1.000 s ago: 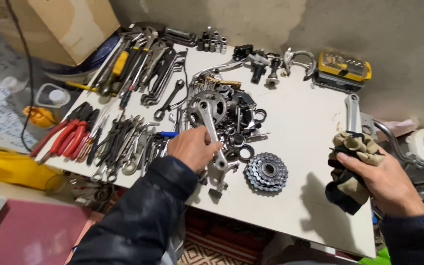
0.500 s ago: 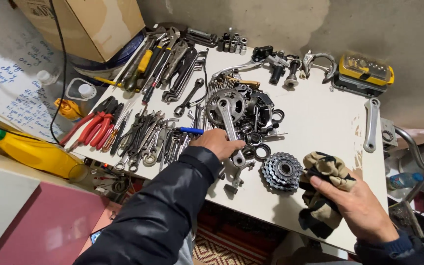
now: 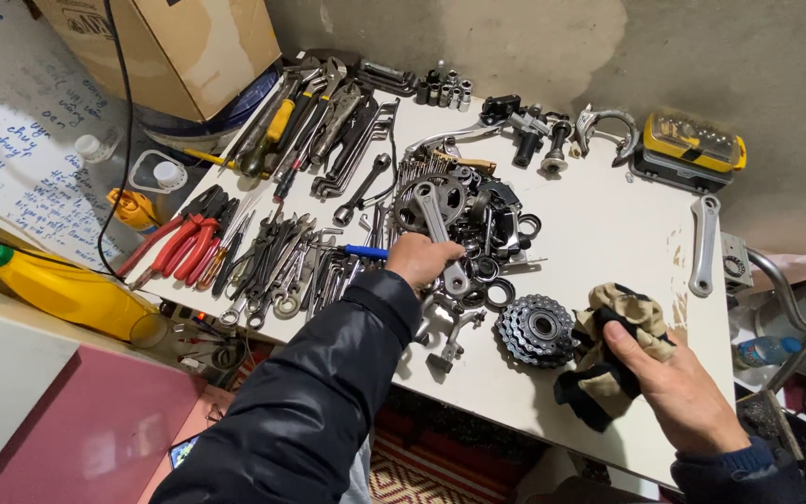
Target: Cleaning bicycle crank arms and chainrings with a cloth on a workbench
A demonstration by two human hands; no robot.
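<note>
The counter (image 3: 599,224) is white. The rag (image 3: 613,359) in the right hand (image 3: 678,392) is tan and black. The crank arm (image 3: 440,229) under the left hand (image 3: 419,259) is silver, the cog cluster (image 3: 534,329) dark grey. The pliers (image 3: 179,245) have red handles, the bit case (image 3: 692,142) is yellow and black, the bottle (image 3: 58,289) yellow with a green cap, and the sleeve (image 3: 319,401) black.

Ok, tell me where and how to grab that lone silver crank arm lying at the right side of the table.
Probably best to grip the crank arm around its narrow middle shaft, coming from above. It lies flat on the white table with bare space on both long sides, so fingers can close across it; the rounded ends are wider and harder to pinch.
</note>
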